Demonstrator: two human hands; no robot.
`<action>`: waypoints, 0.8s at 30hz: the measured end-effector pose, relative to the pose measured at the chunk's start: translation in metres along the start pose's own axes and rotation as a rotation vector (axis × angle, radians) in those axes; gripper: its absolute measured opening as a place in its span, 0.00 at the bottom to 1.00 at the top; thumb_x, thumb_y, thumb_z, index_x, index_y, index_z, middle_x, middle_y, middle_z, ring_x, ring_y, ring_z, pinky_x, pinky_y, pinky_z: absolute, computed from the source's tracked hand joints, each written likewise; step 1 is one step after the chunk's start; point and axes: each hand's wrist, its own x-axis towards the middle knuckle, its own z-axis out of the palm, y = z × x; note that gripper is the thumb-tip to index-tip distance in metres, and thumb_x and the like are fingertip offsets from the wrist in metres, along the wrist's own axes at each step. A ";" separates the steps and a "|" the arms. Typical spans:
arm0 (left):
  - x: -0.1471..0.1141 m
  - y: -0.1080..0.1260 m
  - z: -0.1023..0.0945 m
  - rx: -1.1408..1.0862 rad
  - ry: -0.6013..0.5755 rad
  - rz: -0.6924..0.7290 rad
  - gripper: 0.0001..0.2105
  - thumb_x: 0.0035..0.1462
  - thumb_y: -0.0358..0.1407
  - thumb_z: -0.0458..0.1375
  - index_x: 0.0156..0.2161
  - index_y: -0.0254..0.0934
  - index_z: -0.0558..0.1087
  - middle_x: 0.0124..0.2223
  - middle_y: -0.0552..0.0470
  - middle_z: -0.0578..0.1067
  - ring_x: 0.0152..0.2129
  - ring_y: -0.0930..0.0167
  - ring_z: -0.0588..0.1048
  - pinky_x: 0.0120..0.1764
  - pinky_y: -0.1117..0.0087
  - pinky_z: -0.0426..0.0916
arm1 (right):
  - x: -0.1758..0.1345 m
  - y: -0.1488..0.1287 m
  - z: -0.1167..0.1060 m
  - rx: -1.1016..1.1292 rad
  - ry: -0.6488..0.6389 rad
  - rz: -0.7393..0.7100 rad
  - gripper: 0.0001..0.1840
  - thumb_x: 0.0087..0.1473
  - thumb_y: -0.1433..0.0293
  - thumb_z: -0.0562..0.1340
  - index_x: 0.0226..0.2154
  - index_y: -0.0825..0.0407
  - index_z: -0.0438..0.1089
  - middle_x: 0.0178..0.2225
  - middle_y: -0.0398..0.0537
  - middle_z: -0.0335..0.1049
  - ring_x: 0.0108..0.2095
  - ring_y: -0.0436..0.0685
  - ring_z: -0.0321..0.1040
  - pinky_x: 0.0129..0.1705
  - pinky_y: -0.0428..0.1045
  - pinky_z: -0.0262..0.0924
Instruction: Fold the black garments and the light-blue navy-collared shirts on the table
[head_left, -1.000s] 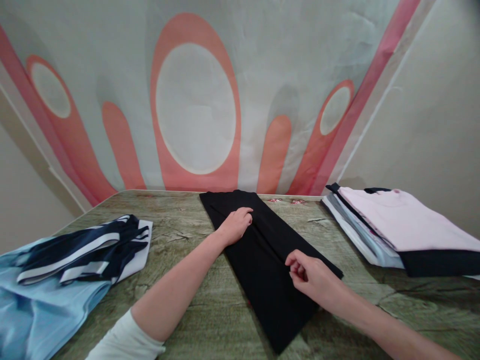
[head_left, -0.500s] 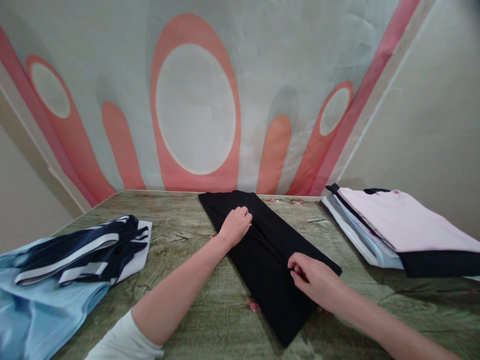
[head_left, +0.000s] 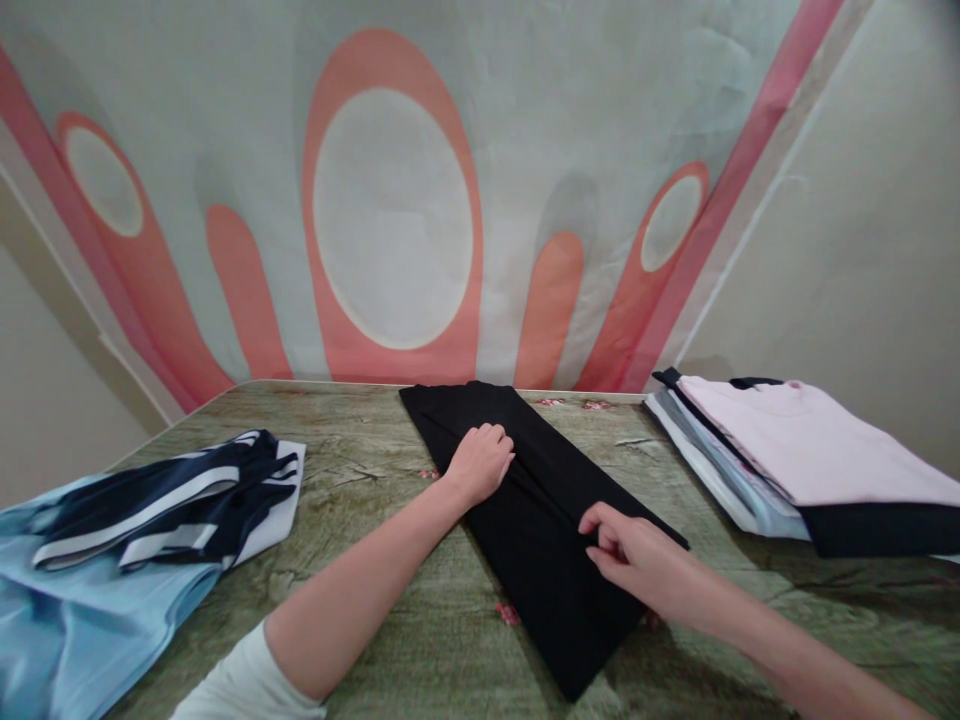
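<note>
Left hand: curling over long, folded black cloth
Right hand: curling too, both grips unclear
Creases: maybe skewing if we're tugging unevenly

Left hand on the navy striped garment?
No, the left hand is on the black garment, clear of the navy striped garment.

You have soft, muted light here; a blurry shadow lies on the tabletop by the near edge of the folded stack. Your black cloth swallows detail, wide-angle stretch distorts the sides, and the top-right corner is dark.
</note>
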 end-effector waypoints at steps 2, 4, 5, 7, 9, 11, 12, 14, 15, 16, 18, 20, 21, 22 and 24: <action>0.000 0.001 -0.001 0.002 -0.001 -0.003 0.08 0.61 0.36 0.47 0.36 0.35 0.67 0.39 0.45 0.66 0.37 0.62 0.65 0.38 0.62 0.60 | 0.000 0.001 -0.002 -0.007 -0.017 0.008 0.08 0.50 0.71 0.55 0.36 0.49 0.62 0.19 0.36 0.59 0.22 0.49 0.57 0.26 0.45 0.49; -0.002 0.005 -0.004 -0.013 -0.002 -0.018 0.08 0.61 0.35 0.46 0.38 0.35 0.66 0.39 0.44 0.66 0.37 0.63 0.65 0.38 0.62 0.60 | -0.001 0.000 -0.004 -0.013 -0.017 0.015 0.07 0.50 0.70 0.55 0.35 0.49 0.63 0.20 0.36 0.60 0.22 0.50 0.58 0.27 0.45 0.50; -0.004 0.008 -0.006 -0.024 -0.004 -0.031 0.08 0.61 0.34 0.46 0.39 0.35 0.66 0.39 0.44 0.66 0.36 0.63 0.65 0.38 0.62 0.61 | -0.002 -0.001 -0.005 -0.004 -0.014 0.019 0.06 0.51 0.69 0.55 0.35 0.49 0.63 0.20 0.37 0.61 0.22 0.50 0.59 0.27 0.45 0.51; -0.011 0.016 -0.011 -0.049 -0.010 -0.060 0.07 0.61 0.32 0.45 0.39 0.36 0.65 0.40 0.44 0.65 0.36 0.64 0.65 0.38 0.62 0.61 | -0.002 -0.005 -0.006 0.033 0.004 0.020 0.05 0.52 0.68 0.55 0.34 0.49 0.63 0.21 0.38 0.63 0.22 0.50 0.60 0.26 0.45 0.52; -0.022 0.026 -0.016 -0.076 -0.027 -0.076 0.06 0.61 0.32 0.45 0.38 0.36 0.65 0.40 0.45 0.65 0.36 0.64 0.65 0.39 0.63 0.62 | -0.001 -0.008 -0.006 0.067 0.046 -0.005 0.04 0.53 0.68 0.54 0.33 0.50 0.63 0.23 0.39 0.64 0.23 0.50 0.61 0.27 0.46 0.54; -0.036 0.036 -0.022 -0.111 -0.050 -0.074 0.06 0.61 0.33 0.46 0.38 0.37 0.65 0.40 0.46 0.65 0.37 0.65 0.66 0.40 0.64 0.63 | 0.002 -0.007 -0.006 0.069 0.113 -0.068 0.05 0.54 0.69 0.53 0.32 0.50 0.64 0.27 0.43 0.66 0.27 0.51 0.64 0.30 0.47 0.57; -0.043 0.039 -0.024 -0.132 -0.062 -0.066 0.06 0.61 0.34 0.46 0.38 0.37 0.65 0.40 0.46 0.65 0.37 0.65 0.66 0.40 0.64 0.63 | 0.004 -0.004 -0.007 0.058 0.153 -0.108 0.06 0.54 0.69 0.53 0.32 0.50 0.64 0.31 0.45 0.67 0.31 0.52 0.65 0.34 0.48 0.59; -0.057 0.044 -0.028 -0.176 -0.076 -0.035 0.08 0.61 0.36 0.47 0.42 0.37 0.64 0.42 0.46 0.66 0.40 0.65 0.66 0.42 0.63 0.63 | 0.010 0.006 -0.007 0.020 0.233 -0.180 0.08 0.55 0.69 0.53 0.35 0.50 0.66 0.38 0.49 0.67 0.40 0.55 0.64 0.43 0.51 0.59; -0.063 0.046 -0.030 -0.195 -0.078 -0.020 0.09 0.61 0.37 0.48 0.44 0.38 0.64 0.44 0.46 0.66 0.42 0.64 0.65 0.44 0.63 0.63 | 0.013 0.013 -0.007 0.000 0.263 -0.203 0.09 0.55 0.68 0.53 0.37 0.50 0.66 0.42 0.50 0.66 0.44 0.56 0.63 0.47 0.53 0.57; -0.069 0.047 -0.033 -0.213 -0.079 -0.006 0.10 0.60 0.38 0.49 0.46 0.38 0.64 0.46 0.46 0.65 0.44 0.64 0.65 0.45 0.62 0.62 | 0.017 0.020 -0.007 -0.020 0.283 -0.221 0.11 0.56 0.68 0.53 0.40 0.50 0.66 0.45 0.51 0.65 0.48 0.57 0.60 0.51 0.54 0.55; -0.077 0.048 -0.037 -0.242 -0.083 0.018 0.13 0.59 0.38 0.51 0.48 0.39 0.63 0.49 0.46 0.64 0.47 0.63 0.63 0.48 0.61 0.60 | 0.022 0.034 -0.006 -0.060 0.284 -0.245 0.15 0.57 0.66 0.52 0.45 0.49 0.66 0.50 0.51 0.62 0.52 0.57 0.56 0.54 0.56 0.51; -0.080 0.050 -0.042 -0.270 -0.097 0.050 0.13 0.59 0.38 0.52 0.49 0.40 0.63 0.50 0.46 0.64 0.48 0.63 0.62 0.50 0.61 0.59 | 0.026 0.044 -0.004 -0.104 0.246 -0.264 0.18 0.57 0.65 0.51 0.49 0.48 0.64 0.55 0.51 0.58 0.56 0.58 0.53 0.56 0.58 0.49; -0.081 0.050 -0.043 -0.284 -0.107 0.072 0.12 0.59 0.38 0.52 0.48 0.40 0.64 0.50 0.47 0.64 0.48 0.64 0.62 0.50 0.61 0.58 | 0.026 0.047 -0.002 -0.128 0.217 -0.268 0.19 0.57 0.64 0.51 0.51 0.48 0.63 0.56 0.50 0.56 0.57 0.58 0.51 0.57 0.59 0.47; -0.081 0.051 -0.045 -0.295 -0.118 0.090 0.12 0.59 0.38 0.51 0.47 0.40 0.64 0.49 0.47 0.65 0.47 0.64 0.63 0.50 0.62 0.59 | 0.027 0.049 -0.001 -0.153 0.182 -0.265 0.20 0.58 0.63 0.51 0.53 0.47 0.61 0.58 0.50 0.54 0.58 0.58 0.48 0.58 0.59 0.46; -0.080 0.052 -0.047 -0.308 -0.136 0.111 0.10 0.59 0.38 0.51 0.44 0.40 0.66 0.46 0.48 0.66 0.44 0.65 0.64 0.48 0.63 0.60 | 0.026 0.049 0.001 -0.197 0.114 -0.246 0.24 0.58 0.61 0.50 0.56 0.47 0.56 0.60 0.49 0.50 0.60 0.58 0.44 0.59 0.60 0.43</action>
